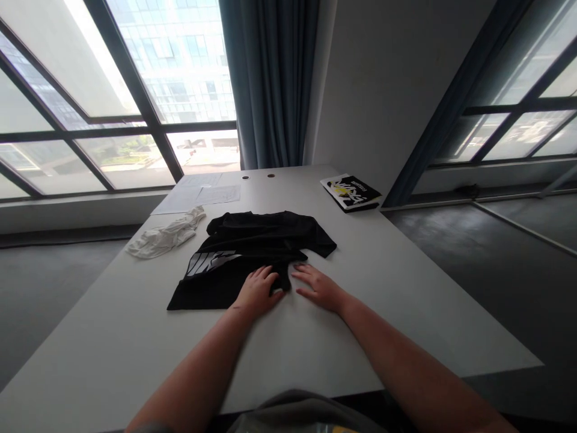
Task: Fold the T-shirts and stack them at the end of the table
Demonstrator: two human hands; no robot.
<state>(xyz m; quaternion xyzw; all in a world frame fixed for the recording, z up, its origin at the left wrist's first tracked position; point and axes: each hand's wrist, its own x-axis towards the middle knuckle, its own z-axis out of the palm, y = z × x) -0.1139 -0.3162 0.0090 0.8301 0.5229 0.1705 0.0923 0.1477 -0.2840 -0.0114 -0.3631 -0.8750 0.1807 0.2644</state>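
Observation:
A black T-shirt (270, 231) lies on the white table, partly folded, with a grey and white print (210, 263) showing on its left side. My left hand (259, 288) rests on the near part of the shirt, fingers stretched out and the thumb apart over the table. Just right of the shirt's near edge is my right hand (318, 287), palm down with its fingers spread and the tips close to the black cloth. Neither hand grips anything. What lies beneath the palms is hidden.
A crumpled white cloth (166, 234) lies left of the shirt. Behind it are some paper sheets (198, 195). A black and white printed package (351, 192) sits at the far right of the white table (428, 325). Blue curtains (273, 84) hang beyond the far edge.

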